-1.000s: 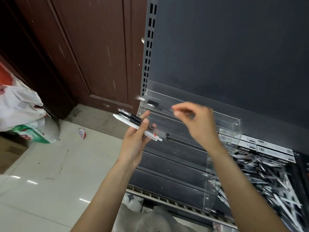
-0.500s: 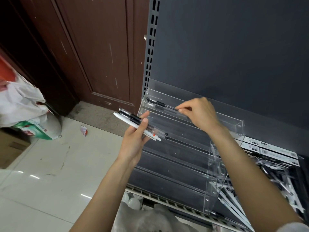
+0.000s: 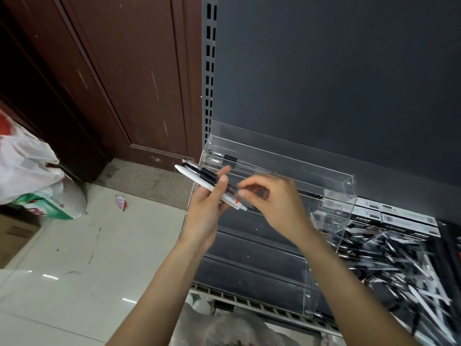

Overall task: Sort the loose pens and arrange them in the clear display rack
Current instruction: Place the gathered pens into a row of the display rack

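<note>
My left hand [image 3: 205, 211] grips a small bundle of pens [image 3: 199, 177], one white and a few black, in front of the clear stepped display rack [image 3: 346, 186]. My right hand [image 3: 272, 203] pinches the end of one pen in that bundle with thumb and forefinger. A black pen [image 3: 230, 157] lies in the rack's top tier at its left end. The lower tiers hold nothing that I can see. A heap of loose pens [image 3: 399, 260] fills the shelf to the right of the rack.
Boxed pen packs [image 3: 404, 218] line the back of the shelf behind the loose heap. A dark shelf back panel [image 3: 324, 71] rises behind the rack. Left is a brown door [image 3: 112, 71], tiled floor [image 3: 74, 258] and plastic bags [image 3: 27, 168].
My right hand let go of the black pen in the top tier and came back down to the bundle in my left hand. The view shifted slightly right.
</note>
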Available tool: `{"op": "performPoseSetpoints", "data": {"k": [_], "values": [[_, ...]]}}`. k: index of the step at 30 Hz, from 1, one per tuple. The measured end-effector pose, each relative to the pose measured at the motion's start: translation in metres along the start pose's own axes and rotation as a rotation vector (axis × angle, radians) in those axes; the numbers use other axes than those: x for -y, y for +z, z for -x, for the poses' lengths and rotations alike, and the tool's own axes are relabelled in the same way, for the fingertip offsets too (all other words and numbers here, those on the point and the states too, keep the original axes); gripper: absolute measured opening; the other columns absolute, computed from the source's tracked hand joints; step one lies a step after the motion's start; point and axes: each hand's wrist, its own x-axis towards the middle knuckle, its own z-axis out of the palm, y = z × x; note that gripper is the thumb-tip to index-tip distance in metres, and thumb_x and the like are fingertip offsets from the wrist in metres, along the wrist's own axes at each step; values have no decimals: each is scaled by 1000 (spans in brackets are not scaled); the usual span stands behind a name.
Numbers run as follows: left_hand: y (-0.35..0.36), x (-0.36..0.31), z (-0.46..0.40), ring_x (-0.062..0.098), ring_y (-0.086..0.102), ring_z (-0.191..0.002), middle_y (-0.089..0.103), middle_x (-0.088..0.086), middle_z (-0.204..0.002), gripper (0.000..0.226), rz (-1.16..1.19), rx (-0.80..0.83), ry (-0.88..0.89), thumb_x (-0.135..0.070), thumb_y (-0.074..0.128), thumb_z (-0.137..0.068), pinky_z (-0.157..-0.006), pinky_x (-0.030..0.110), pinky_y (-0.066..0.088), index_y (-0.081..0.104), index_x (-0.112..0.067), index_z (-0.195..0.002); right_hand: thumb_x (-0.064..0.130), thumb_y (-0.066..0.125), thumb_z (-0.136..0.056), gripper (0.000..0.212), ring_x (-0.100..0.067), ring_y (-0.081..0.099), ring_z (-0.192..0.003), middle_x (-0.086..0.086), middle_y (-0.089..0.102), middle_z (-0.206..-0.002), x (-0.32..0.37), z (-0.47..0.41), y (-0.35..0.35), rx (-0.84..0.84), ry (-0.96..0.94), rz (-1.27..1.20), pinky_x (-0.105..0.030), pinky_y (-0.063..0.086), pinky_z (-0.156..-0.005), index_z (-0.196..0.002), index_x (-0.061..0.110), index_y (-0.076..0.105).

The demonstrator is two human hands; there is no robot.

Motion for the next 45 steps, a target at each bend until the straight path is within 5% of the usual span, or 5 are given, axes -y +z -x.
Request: {"op": "performPoseSetpoints", "data": {"k": [8, 14, 23, 33, 45], "values": [[-6, 0, -1, 5, 68, -73, 62, 1, -83, 32, 19, -126, -48, -30, 47, -97, -70, 17, 54, 63, -14, -120, 18, 71, -82, 6, -8, 66, -77, 8, 73, -84, -39, -26, -41, -293, 74, 190, -24, 53, -72, -87, 20, 75], [-13, 2, -1, 13, 71, -83, 64, 1, -101, 29, -12, -183, -87, -31, 47, -98, -89, 28, 53, 69, -16, -109, 22, 71, -83, 6, -8, 53, -67, 4, 71, -75, -43, -47, -30, -169, 20, 390, -24, 40, -63, -86, 23, 76], [-14, 2, 5, 15, 63, -75, 50, -5, -66, 28, -21, -181, -140, -32, 48, -97, -83, 29, 50, 73, -18, -94, 25, 65, -88, 12, -19, 67, -84, 4, 74, -90, -41, -63, -27, 81, -52, 564, -27, 46, -71, -95, 24, 75], [7, 2, 3, 15, 49, -76, 50, -8, -69, 30, -84, -139, 15, -51, 53, -82, -77, 35, 44, 74, -30, -87, 33, 70, -81, 17, 4, 64, -74, 12, 70, -83, 11, 0, -13, 161, 49, -17, -7, 47, -67, -94, 22, 71], [-5, 9, -7, 3, 54, -48, 50, -1, -59, 21, -254, -197, 89, -24, 59, -90, -50, 18, 48, 54, -4, -87, 21, 73, -81, 3, -13, 60, -70, 8, 71, -74, -42, -41, -48, -217, -23, 449, -29, 48, -57, -82, 23, 74]]}}
